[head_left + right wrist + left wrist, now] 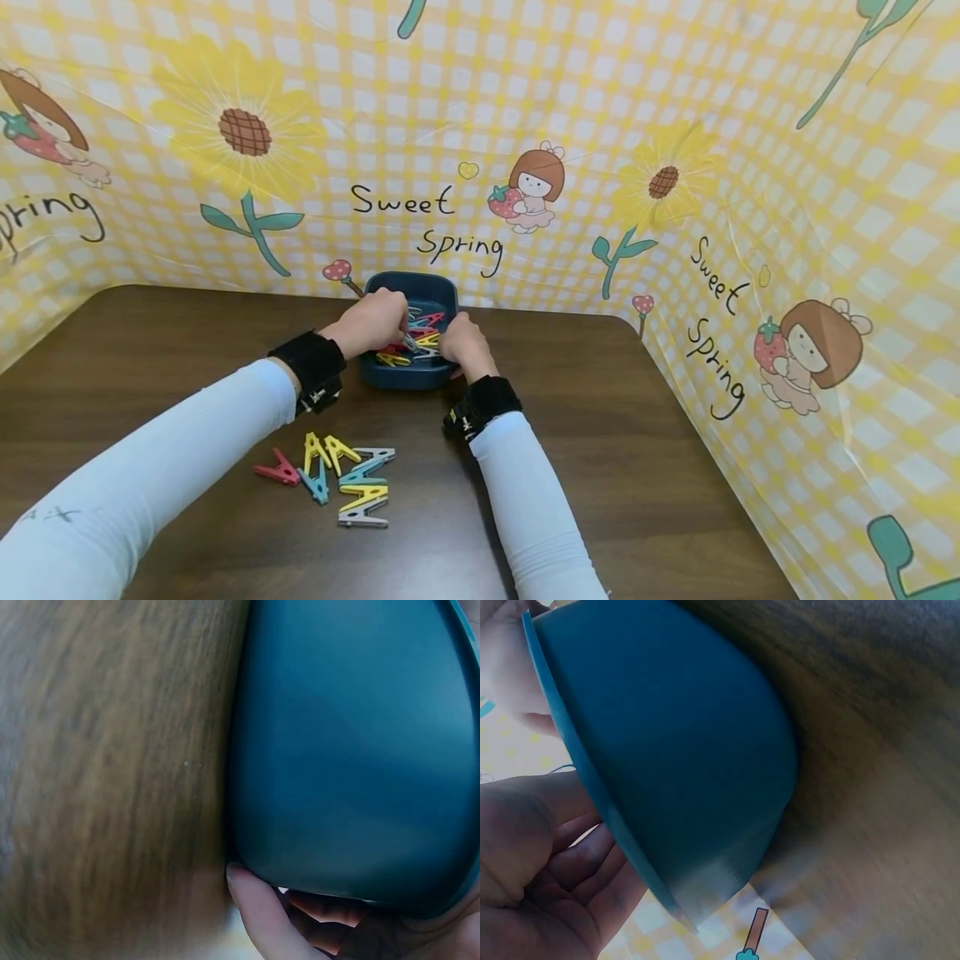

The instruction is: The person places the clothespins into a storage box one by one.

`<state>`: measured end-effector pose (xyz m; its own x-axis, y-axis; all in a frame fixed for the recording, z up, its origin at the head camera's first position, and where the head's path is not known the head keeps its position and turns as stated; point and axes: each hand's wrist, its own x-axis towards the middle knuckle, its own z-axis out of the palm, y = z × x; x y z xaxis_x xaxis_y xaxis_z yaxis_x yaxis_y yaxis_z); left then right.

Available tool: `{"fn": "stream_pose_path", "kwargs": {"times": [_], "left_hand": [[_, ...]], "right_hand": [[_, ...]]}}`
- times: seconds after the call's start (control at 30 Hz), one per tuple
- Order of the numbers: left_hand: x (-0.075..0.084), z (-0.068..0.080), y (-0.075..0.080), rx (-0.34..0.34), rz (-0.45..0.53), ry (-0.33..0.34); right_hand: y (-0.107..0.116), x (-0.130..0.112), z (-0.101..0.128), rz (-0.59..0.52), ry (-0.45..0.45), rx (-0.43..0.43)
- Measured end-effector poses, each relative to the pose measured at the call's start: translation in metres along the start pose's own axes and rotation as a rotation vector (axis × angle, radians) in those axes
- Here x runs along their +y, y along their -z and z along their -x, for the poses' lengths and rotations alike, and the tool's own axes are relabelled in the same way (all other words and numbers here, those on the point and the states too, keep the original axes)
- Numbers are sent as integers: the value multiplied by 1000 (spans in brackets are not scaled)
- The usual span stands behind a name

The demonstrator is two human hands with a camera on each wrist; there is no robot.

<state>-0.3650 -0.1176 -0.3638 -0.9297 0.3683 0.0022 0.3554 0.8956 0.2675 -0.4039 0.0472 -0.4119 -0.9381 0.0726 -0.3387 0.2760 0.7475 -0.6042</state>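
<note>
A dark blue plastic box stands on the table near the back wall, with several red, yellow, blue and grey clothespins inside. My left hand reaches over its left rim, fingers pointing down among the clothespins. A light blue-grey clothespin shows right at those fingertips; I cannot tell whether they pinch it. In the left wrist view the box wall hides the fingertips. My right hand grips the box's right side. Seen from the right wrist, one finger lies against the outer wall at its lower corner.
On the brown table, in front of the box, lie several loose clothespins, among them a red one, a yellow one and a grey one. A yellow-checked cloth hangs behind and along the sides.
</note>
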Motion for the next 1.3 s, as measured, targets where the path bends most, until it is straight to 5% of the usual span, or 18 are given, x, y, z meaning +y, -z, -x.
{"fn": "stream_pose_path", "kwargs": {"times": [0.3, 1.3], "left_hand": [[1, 1, -7, 11, 29, -23], [-15, 22, 9, 50, 90, -69]], "right_hand": [[-2, 0, -2, 0, -9, 12], [-1, 1, -2, -26, -10, 2]]}}
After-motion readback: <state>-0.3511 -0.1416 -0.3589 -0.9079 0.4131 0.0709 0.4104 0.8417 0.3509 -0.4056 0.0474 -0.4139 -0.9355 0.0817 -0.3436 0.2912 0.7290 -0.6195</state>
